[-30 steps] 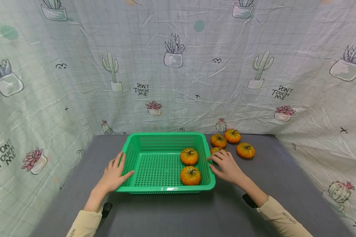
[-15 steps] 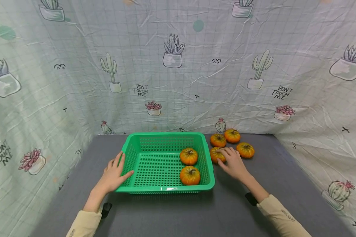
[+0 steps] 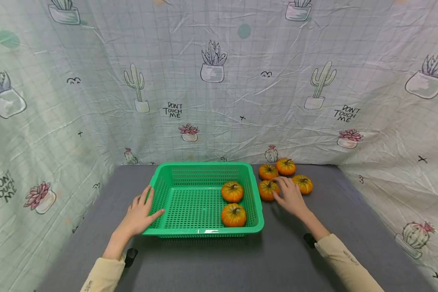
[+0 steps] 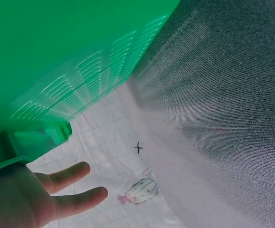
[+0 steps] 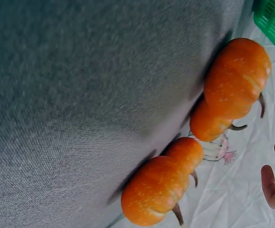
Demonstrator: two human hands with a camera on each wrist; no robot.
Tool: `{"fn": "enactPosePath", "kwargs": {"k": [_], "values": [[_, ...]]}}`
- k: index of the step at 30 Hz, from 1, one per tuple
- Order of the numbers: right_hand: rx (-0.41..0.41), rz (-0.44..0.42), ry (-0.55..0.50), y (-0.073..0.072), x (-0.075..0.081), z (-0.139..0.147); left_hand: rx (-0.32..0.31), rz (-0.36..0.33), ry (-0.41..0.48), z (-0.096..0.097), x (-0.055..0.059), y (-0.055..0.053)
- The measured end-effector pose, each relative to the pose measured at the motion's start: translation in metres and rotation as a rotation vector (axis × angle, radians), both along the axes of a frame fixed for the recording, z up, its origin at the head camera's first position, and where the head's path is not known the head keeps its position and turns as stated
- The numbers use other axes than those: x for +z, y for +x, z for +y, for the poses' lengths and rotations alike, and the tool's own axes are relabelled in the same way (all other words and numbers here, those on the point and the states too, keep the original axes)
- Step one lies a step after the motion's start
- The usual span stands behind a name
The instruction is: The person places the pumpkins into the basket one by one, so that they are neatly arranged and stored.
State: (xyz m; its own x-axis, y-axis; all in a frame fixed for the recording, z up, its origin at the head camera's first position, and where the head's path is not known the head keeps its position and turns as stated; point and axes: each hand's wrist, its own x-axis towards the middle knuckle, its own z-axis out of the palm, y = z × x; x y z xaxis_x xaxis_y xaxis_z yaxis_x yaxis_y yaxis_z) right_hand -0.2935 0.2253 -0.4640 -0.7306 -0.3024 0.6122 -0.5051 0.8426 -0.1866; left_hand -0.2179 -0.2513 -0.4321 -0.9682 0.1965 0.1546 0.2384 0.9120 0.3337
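A green plastic basket (image 3: 204,232) stands mid-table with two small orange pumpkins (image 3: 232,192) in its right side. My left hand (image 3: 138,215) rests on the basket's left rim with its fingers spread; in the left wrist view two fingers (image 4: 75,202) extend beyond the rim. Over at the right, my right hand (image 3: 289,196) is above the table between a pumpkin (image 3: 267,190) beside the basket and another pumpkin (image 3: 303,185). Its fingers are loosely bent and grip nothing. The right wrist view shows the fingers (image 5: 269,183) apart from the nearest pumpkin (image 5: 239,78).
Two more pumpkins (image 3: 286,166) sit at the back right, close to the patterned cloth (image 3: 211,101). That cloth hangs behind and along both sides of the grey table (image 3: 204,263).
My right hand has drawn back to the right from the basket's rim, passing over the nearest pumpkin and uncovering it. The left hand keeps its place.
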Motion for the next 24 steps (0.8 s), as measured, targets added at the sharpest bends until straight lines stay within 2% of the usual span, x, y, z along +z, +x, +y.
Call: {"fn": "enactPosePath", "kwargs": {"k": [5,15,24], "values": [[-0.053,-0.05,0.024,-0.007,-0.002,0.002,0.01,-0.036,-0.035,-0.001,0.001,-0.002],[-0.131,-0.295,0.066,-0.015,-0.007,0.002,0.01,-0.032,-0.046,0.001,0.003,-0.001],[-0.146,-0.394,0.066,-0.024,-0.015,0.003,0.011,-0.019,-0.042,0.0,0.002,-0.001]]}}
